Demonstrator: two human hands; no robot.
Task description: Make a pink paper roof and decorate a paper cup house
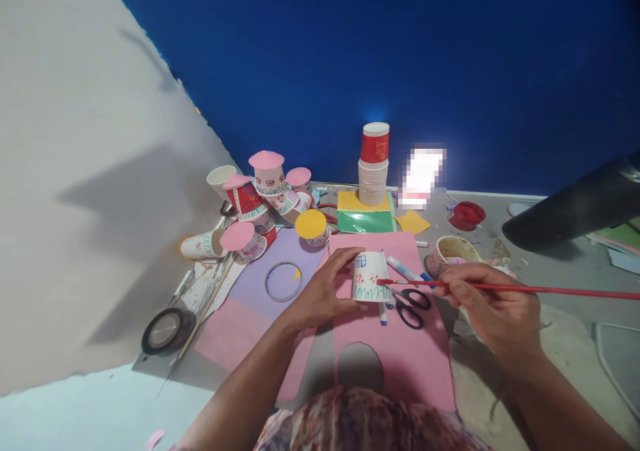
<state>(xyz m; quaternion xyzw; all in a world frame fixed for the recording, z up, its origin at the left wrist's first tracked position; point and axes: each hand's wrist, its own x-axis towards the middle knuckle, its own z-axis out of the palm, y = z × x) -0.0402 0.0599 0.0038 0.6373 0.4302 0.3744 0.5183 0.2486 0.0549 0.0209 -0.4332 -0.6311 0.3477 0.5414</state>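
Note:
My left hand (333,287) grips a white paper cup (369,267) from its left side, the cup upside down. A blue window drawing, red dabs and green grass strokes mark its wall. My right hand (493,304) pinches a long red paintbrush (425,283), its red tip touching or very near the cup's right side. Just right of the cup lie black-handled scissors (413,307) and a marker (401,269). Pink paper (415,364) with a round cut-out lies beneath. Past my right hand's fingers stands a cup with stained insides (453,249).
Decorated cups with pink paper roofs (267,161) cluster at the back left. A stack of paper cups (374,171) stands by the blue wall. A red paint bowl (466,217), tape rolls (167,331) and a dark cylinder (565,204) sit around the table.

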